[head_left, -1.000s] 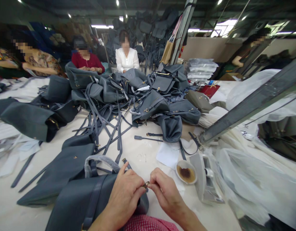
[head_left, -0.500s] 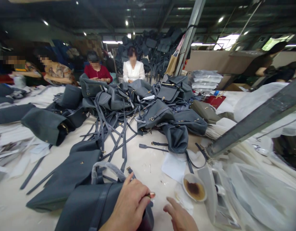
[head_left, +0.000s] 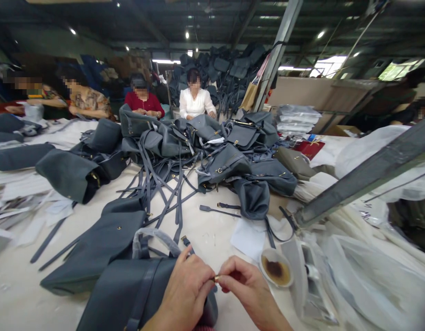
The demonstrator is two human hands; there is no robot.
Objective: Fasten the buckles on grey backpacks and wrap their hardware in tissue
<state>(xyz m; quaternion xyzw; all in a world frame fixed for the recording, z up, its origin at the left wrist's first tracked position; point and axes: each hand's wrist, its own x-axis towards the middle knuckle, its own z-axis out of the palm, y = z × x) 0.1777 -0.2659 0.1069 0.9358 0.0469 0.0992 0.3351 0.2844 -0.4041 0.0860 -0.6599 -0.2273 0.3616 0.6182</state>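
The left hand point(head_left: 185, 289) and right hand point(head_left: 250, 287) sit close together above a grey leather bag point(head_left: 126, 294), their fingertips pinching a small brass fitting point(head_left: 216, 277) between them; whether it is attached to the bag cannot be told. Risk noted: held so finely, it could slip and be lost among the loose straps point(head_left: 174, 197) on the white work table point(head_left: 209, 234). Brown residue in the saucer point(head_left: 276, 269) could stain leather if knocked.

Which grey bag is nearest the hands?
The grey bag at the view's bottom, under the left hand and right hand pinching a small gold fitting; the other bags lie farther up the table.
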